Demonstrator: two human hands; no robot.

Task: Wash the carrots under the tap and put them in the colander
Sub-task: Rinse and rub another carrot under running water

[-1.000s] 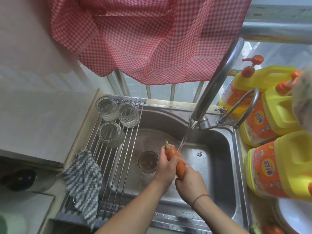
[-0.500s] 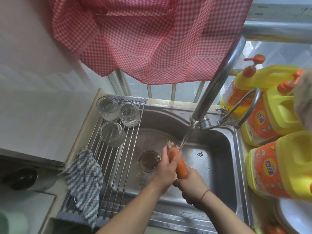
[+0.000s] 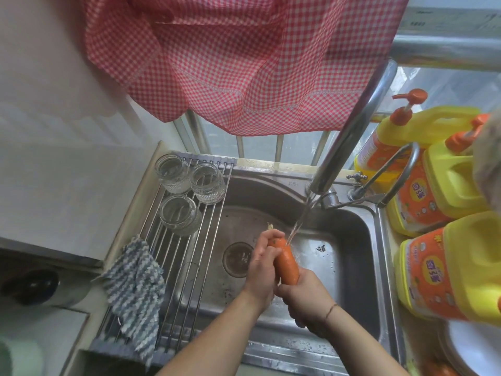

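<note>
Both my forearms reach in from six o'clock and meet at the middle. My left hand [image 3: 262, 263] curls its fingers [image 3: 272, 234] around something, pointing toward twelve o'clock. My right hand [image 3: 305, 297] grips just below, at five o'clock, a thin band on its wrist.

Home kitchen, steel sink [image 3: 379, 280], tap [image 3: 349, 137], 3 detergent bottles [image 3: 444, 275]

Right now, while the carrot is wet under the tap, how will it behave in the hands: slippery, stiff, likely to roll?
The carrot looks wet from the stream, so probably slippery; both the left hand and right hand grip it. It stays straight between them, so likely stiff. Its round, tapered shape would probably roll if laid in the sink.
</note>
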